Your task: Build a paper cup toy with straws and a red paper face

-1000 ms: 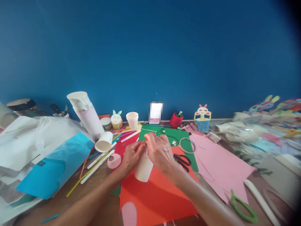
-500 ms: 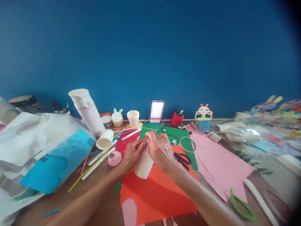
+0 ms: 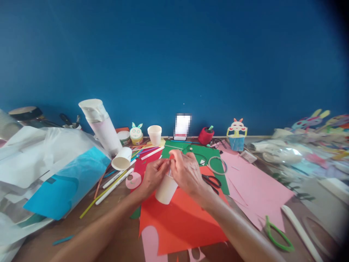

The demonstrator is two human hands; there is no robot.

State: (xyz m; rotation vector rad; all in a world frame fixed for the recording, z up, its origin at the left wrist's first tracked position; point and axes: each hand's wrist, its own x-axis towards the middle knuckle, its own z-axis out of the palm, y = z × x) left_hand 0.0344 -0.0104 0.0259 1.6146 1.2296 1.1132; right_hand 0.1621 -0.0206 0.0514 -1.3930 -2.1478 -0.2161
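Note:
A white paper cup (image 3: 165, 191) is tilted under my hands, over an orange sheet of paper (image 3: 188, 225). My left hand (image 3: 156, 174) is closed, thumb and fingertips pinched together above the cup's rim. My right hand (image 3: 185, 170) is bent over from the other side, its fingers curled and meeting the left fingertips. A thin white stick (image 3: 169, 171) runs from between the fingers down to the cup. A bit of red shows at the right fingertips, but its shape is hidden. Black-handled scissors (image 3: 212, 181) lie just right of my right hand.
Marker pens (image 3: 114, 186) and another white cup (image 3: 121, 159) lie to the left. At the back stand a white cup (image 3: 154, 135), a lit screen (image 3: 182, 125) and a blue cup with a rabbit figure (image 3: 236, 142). Pink paper (image 3: 256, 182) spreads right, with a green pipe cleaner (image 3: 278, 238).
The whole view has shifted slightly. My hands stay pinched together above the tilted cup, with only a small shift of the fingers.

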